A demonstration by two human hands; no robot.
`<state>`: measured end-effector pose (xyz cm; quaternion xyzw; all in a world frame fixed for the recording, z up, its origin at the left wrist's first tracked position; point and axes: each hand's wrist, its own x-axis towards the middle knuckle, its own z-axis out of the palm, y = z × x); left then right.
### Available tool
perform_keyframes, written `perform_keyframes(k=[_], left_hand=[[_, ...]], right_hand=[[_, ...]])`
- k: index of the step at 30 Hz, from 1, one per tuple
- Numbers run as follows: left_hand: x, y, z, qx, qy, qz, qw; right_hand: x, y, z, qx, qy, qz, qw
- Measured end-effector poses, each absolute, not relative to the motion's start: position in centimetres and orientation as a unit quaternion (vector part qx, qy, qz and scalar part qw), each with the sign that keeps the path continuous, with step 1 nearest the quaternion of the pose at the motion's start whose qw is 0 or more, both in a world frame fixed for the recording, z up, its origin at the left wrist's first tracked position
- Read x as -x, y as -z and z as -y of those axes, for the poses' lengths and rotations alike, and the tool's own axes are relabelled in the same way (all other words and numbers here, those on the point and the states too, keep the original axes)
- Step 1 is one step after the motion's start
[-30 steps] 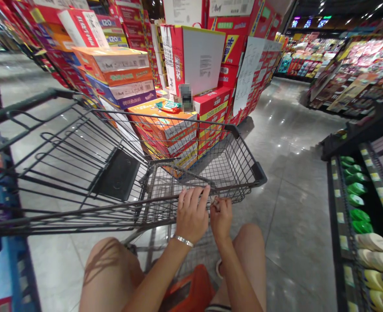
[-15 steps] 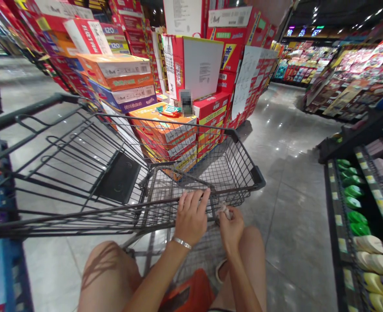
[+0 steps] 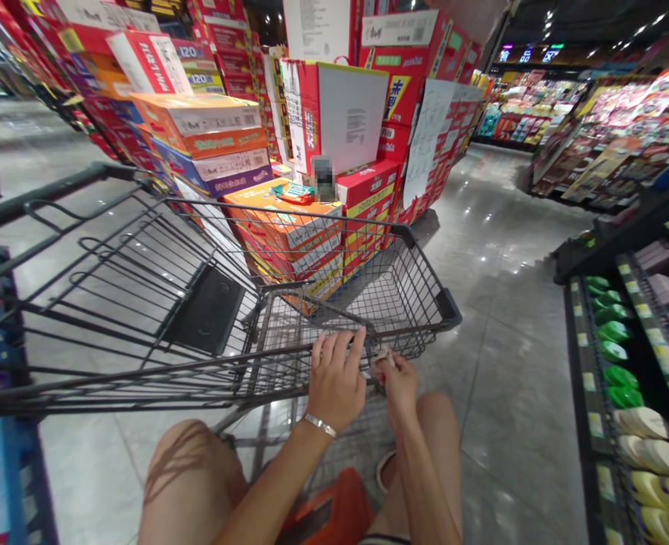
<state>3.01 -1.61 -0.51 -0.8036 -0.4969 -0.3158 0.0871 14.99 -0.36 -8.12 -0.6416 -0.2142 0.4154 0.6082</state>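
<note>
A dark wire shopping cart (image 3: 419,280) stands across the view in front of my knees. My left hand (image 3: 337,378), with a silver bracelet at the wrist, rests on the cart's near side, its fingers curled over the rim. Just to its right, my right hand (image 3: 399,382) pinches a small crumpled pale wipe or tissue (image 3: 382,362) against the wire near the cart's front end. The wipe's exact shape is partly hidden by the fingers. No goods show inside the cart's basket.
Stacked red and orange cartons (image 3: 289,227) stand close behind the cart, a green packet (image 3: 296,194) on top. A shelf (image 3: 595,378) with green and yellow goods runs along the right. Below my hands is an orange object (image 3: 334,507). Blue goods edge the left.
My right hand has shifted slightly left and up with the pale wipe, closer to my left hand. My left hand has stayed nearly in place on the rim.
</note>
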Motion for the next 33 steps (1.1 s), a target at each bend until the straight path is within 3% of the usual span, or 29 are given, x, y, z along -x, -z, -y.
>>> perform_keyframes(k=[3, 9, 22, 28, 33], left_hand=[[-3.1, 0.4, 1.7, 0.800, 0.316, 0.504, 0.082], [-3.2, 0.4, 1.7, 0.799, 0.313, 0.507, 0.078], [-2.7, 0.6, 1.7, 0.809, 0.308, 0.493, 0.092], [-2.6, 0.7, 1.9, 0.809, 0.306, 0.491, 0.098], [-2.9, 0.5, 2.1, 0.804, 0.304, 0.504, 0.085]], right_hand=[[-15.0, 7.3, 0.5, 0.559, -0.508, 0.138, 0.641], [-14.9, 4.7, 0.7, 0.459, -0.573, 0.104, 0.671], [-16.7, 5.1, 1.0, 0.241, -0.750, -0.028, 0.615], [-16.4, 5.5, 1.8, 0.300, -0.714, 0.020, 0.633], [-15.3, 5.1, 2.2, 0.503, -0.533, 0.172, 0.658]])
